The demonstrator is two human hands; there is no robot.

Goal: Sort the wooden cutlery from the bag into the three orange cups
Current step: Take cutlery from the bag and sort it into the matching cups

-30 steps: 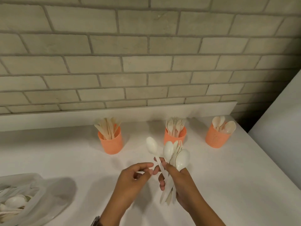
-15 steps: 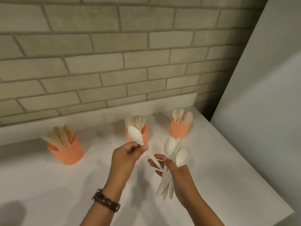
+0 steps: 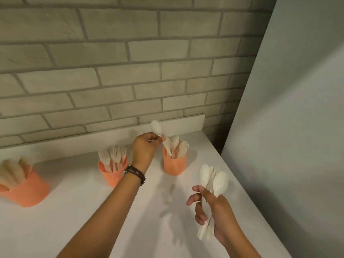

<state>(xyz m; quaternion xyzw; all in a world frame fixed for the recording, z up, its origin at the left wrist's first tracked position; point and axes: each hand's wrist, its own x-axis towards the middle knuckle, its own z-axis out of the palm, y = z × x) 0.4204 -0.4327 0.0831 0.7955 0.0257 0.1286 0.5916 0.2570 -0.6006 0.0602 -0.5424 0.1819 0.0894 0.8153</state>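
Three orange cups stand in a row on the white counter. The left cup holds knives, the middle cup holds forks, the right cup holds spoons. My left hand pinches a single pale wooden spoon, bowl up, its handle dipping into the right cup. My right hand grips a bundle of cutlery, spoon bowls on top, held above the counter's right side. The bag is out of view.
A grey brick wall with a low white ledge runs behind the cups. A tall pale panel rises at the right, close to the counter's right edge. A brown watch sits on my left wrist.
My left hand drew one spoon out of the bundle and carried it right and away to the right cup. The view swung right, so the bag left the frame.
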